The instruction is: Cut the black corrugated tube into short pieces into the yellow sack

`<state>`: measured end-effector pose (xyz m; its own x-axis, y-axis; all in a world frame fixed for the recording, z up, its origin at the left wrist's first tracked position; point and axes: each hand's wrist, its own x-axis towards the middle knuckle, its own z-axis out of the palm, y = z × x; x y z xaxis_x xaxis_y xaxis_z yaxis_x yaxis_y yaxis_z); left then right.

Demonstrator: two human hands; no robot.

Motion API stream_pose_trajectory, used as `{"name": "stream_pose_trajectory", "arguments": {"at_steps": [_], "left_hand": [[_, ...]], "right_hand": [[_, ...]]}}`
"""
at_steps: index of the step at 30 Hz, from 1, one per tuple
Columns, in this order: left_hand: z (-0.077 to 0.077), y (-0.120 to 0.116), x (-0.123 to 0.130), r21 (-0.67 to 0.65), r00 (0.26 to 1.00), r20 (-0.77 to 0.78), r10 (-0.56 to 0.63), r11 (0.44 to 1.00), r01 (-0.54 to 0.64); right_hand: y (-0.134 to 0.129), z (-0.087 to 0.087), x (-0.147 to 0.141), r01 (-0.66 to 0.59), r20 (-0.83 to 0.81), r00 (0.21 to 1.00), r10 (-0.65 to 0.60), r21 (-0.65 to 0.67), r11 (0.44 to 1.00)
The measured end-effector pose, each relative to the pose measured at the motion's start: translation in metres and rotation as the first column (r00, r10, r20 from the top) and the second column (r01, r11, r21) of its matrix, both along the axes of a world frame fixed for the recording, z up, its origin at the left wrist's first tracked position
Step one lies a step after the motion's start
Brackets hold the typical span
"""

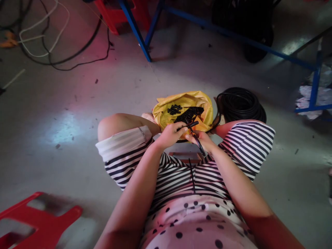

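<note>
My left hand (169,135) is closed around a thin black hose, whose short free end (193,123) points right over the bag. In my right hand (204,140) is a cutting tool with curved black handles (199,147). Its jaws meet the hose just in front of my left fingers; whether they are closed through it I cannot tell. Beneath both hands, on the floor, an open yellow bag (199,98) holds many short cut pieces of black hose (175,109). A coil of black hose (242,103) lies to the right, and a strand runs from it toward my hands.
Blue metal frame legs (145,45) and a red stool (111,15) stand ahead. Another red stool (44,221) is at the lower left. Loose cables (70,62) lie at the upper left. Crumpled plastic (308,98) sits at the right. Scraps dot the grey floor.
</note>
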<state>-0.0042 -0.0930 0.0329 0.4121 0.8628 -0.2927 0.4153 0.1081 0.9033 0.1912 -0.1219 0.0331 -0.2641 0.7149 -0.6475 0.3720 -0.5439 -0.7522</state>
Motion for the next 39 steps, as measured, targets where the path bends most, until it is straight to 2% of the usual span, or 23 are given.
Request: {"name": "stream_pose_trajectory", "arguments": {"at_steps": [4, 9, 17, 21, 28, 30, 32, 35, 39], "left_hand": [[0.000, 0.001, 0.000, -0.001, 0.998, 0.045, 0.043, 0.999, -0.043], [-0.001, 0.000, 0.002, -0.100, 0.980, 0.123, 0.159, 0.984, -0.147], [0.001, -0.001, 0.002, -0.146, 0.982, 0.179, 0.062, 0.989, -0.036], [0.001, -0.002, 0.002, -0.158, 0.979, 0.176, 0.100, 0.985, -0.073], [-0.001, -0.002, 0.002, -0.197, 0.973, 0.164, 0.160, 0.972, -0.126], [-0.003, -0.004, 0.007, -0.202, 0.972, 0.160, 0.170, 0.970, -0.137], [-0.004, -0.008, 0.012, -0.209, 0.973, 0.163, 0.161, 0.970, -0.126], [-0.005, -0.013, 0.018, -0.231, 0.977, 0.176, 0.122, 0.970, -0.079], [-0.004, -0.012, 0.016, -0.268, 0.971, 0.225, 0.080, 0.963, -0.018]], "right_hand": [[-0.003, -0.009, 0.001, 0.035, 0.081, 0.996, -0.036, 0.016, 0.999], [-0.001, -0.004, 0.002, 0.030, 0.125, 0.992, -0.032, 0.020, 0.999], [0.005, 0.002, 0.002, -0.038, 0.148, 0.989, 0.031, 0.047, 0.998], [0.005, 0.002, 0.002, -0.044, 0.233, 0.972, 0.030, 0.055, 0.998], [0.006, -0.002, 0.003, 0.003, 0.250, 0.968, -0.029, 0.105, 0.994], [0.006, -0.004, 0.001, 0.052, 0.205, 0.976, -0.078, 0.130, 0.990], [0.006, -0.004, -0.002, 0.173, 0.073, 0.980, -0.184, 0.142, 0.975], [0.007, -0.004, -0.006, 0.353, -0.093, 0.935, -0.343, 0.127, 0.927], [0.011, -0.003, -0.003, 0.444, -0.075, 0.896, -0.438, 0.149, 0.883]]}}
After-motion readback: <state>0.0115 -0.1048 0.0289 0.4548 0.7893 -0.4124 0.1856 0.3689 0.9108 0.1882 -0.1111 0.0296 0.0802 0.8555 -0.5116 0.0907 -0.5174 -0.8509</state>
